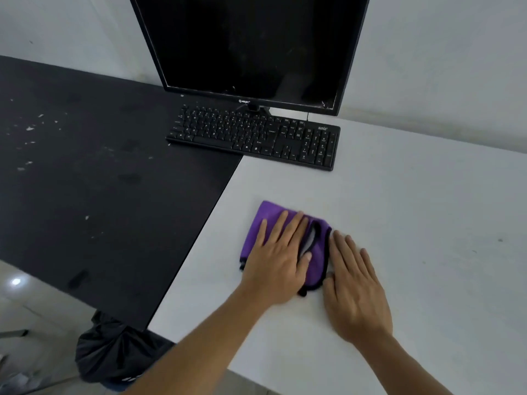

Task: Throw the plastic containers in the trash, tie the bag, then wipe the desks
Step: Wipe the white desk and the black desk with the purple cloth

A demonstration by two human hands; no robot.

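A purple cloth with a black hem lies folded on the white desk. My left hand rests flat on top of the cloth, fingers spread, palm pressing it down. My right hand lies flat on the bare desk just right of the cloth, its thumb side touching the cloth's black edge. A black trash bag, gathered at the top, stands on the floor below the desks at lower left. The black desk adjoins the white one on the left and carries scattered white specks.
A black monitor stands at the back against the wall, with a black keyboard in front of it, straddling both desks. A light tiled floor shows at lower left.
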